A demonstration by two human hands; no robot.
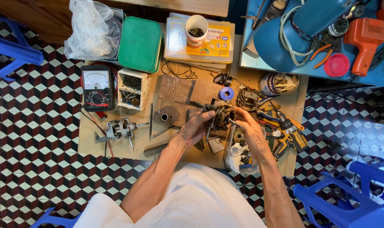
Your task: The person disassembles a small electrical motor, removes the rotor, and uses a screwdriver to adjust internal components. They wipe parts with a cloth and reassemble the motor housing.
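So both hands are on the round motor stator with copper-coloured windings and a metal shaft [222, 117], sitting over the brown wooden board [179, 90] in the middle of the cardboard sheet [116, 147]; left hand [195, 128] is curled around its near-left side, fingers wrapped on the casing; right hand [249, 128] grips from the right, fingertips pinched close by the shaft end. Just left of it there's a grey metal round end cap [165, 115]; further left a small grey motor with a shaft [119, 129] lies on the cardboard, well apart. Black analogue multimeter with a white dial [98, 86] is at the far left, next to a white box of small parts [133, 88]. Yellow-and-black cordless drill [291, 134] lies just right of the right hand; a blue tape roll [227, 93] sits behind the stator.
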